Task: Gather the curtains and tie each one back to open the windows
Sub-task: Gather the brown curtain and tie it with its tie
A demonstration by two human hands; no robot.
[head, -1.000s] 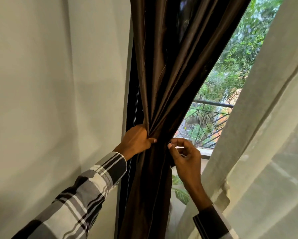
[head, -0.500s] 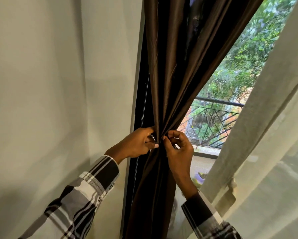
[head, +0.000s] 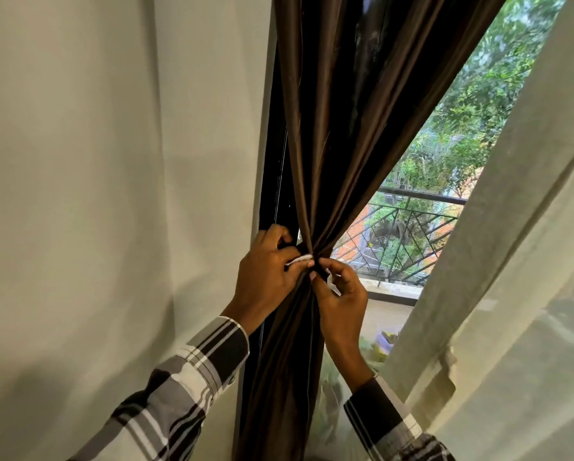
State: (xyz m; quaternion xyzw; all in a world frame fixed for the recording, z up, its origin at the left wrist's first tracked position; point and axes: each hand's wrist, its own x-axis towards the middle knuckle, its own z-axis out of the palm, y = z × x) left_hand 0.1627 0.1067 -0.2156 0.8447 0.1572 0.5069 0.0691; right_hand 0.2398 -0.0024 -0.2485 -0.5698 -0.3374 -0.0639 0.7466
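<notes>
A dark brown curtain (head: 332, 128) hangs in the middle, gathered into a tight bunch at hand height. A thin white tie (head: 299, 260) runs around the bunch. My left hand (head: 269, 274) pinches one end of the tie on the left side of the bunch. My right hand (head: 340, 294) pinches the other white end on the right side. Both hands press against the fabric, thumbs nearly touching. Below the hands the brown curtain falls straight down.
A pale wall (head: 112, 194) fills the left. A sheer cream curtain (head: 511, 261) slants across the right. Between the curtains the window shows a black balcony railing (head: 412, 224) and green trees (head: 471, 121). A dark window frame (head: 272, 181) runs beside the brown curtain.
My right hand has come in against the bunch to meet the left. The white tie now shows between both hands around the gathered curtain. The view has shifted slightly.
</notes>
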